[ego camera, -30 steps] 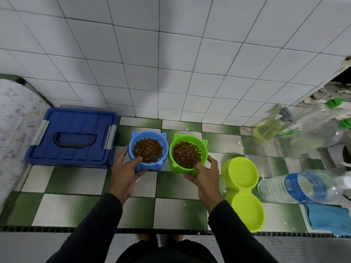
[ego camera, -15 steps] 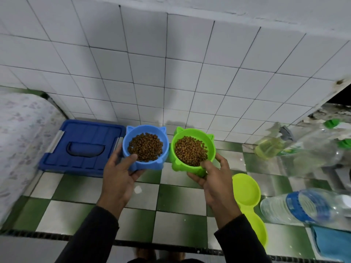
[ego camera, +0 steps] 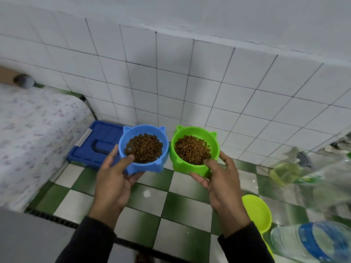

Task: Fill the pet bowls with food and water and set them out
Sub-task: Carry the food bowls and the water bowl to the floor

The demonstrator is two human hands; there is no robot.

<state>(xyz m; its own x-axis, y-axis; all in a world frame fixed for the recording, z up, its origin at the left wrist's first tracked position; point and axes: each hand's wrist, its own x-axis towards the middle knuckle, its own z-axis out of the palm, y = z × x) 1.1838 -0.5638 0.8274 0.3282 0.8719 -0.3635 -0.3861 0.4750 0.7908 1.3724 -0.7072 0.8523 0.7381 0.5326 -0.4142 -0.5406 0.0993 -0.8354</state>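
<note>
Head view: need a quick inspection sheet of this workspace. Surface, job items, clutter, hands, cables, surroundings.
Surface: green and white checkered floor, small white specks on it.
Job's things: blue bowl and green bowl, both holding brown kibble and held above the floor; yellow-green double dish empty on the floor; water bottle lying at lower right.
Clutter: blue box by the wall, lid shut; spray bottle with yellowish liquid, blurred.
Hands: left hand grips the blue bowl, right hand grips the green bowl, thumbs over the rims.
Cables: nothing seen.
Surroundings: white tiled wall; floral cloth at left.
</note>
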